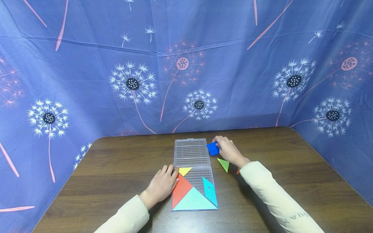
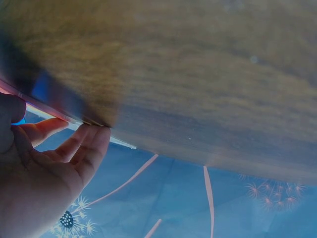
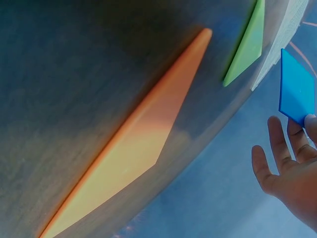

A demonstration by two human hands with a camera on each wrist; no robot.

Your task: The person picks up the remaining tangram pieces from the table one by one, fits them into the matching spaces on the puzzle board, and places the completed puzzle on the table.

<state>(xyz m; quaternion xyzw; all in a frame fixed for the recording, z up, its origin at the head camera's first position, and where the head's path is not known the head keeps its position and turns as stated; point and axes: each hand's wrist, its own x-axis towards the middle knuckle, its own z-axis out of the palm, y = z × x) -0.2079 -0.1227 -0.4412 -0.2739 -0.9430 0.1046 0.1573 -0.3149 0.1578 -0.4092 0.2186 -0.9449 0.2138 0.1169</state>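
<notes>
Between thumb and finger my right hand (image 1: 228, 149) pinches a blue square tangram piece (image 1: 213, 149) beside the raised lid; the right wrist view shows this blue square (image 3: 297, 89) held by one corner. My left hand (image 1: 163, 183) rests at the left edge of the clear tangram case (image 1: 195, 174), its fingertips by the upper left corner. Inside the case lie a red triangle (image 1: 180, 189), a light turquoise triangle (image 1: 195, 200), a cyan parallelogram (image 1: 209, 191) and a yellow triangle (image 1: 185, 171), partly covered by the left fingers.
The case's open lid (image 1: 190, 152) lies flat behind it. Right of the case, a green triangle (image 1: 224, 164) lies on the wooden table (image 1: 116, 168). An orange triangle (image 3: 143, 153) sits under the right forearm, mostly hidden in the head view. A blue dandelion-print cloth (image 1: 233, 81) hangs behind.
</notes>
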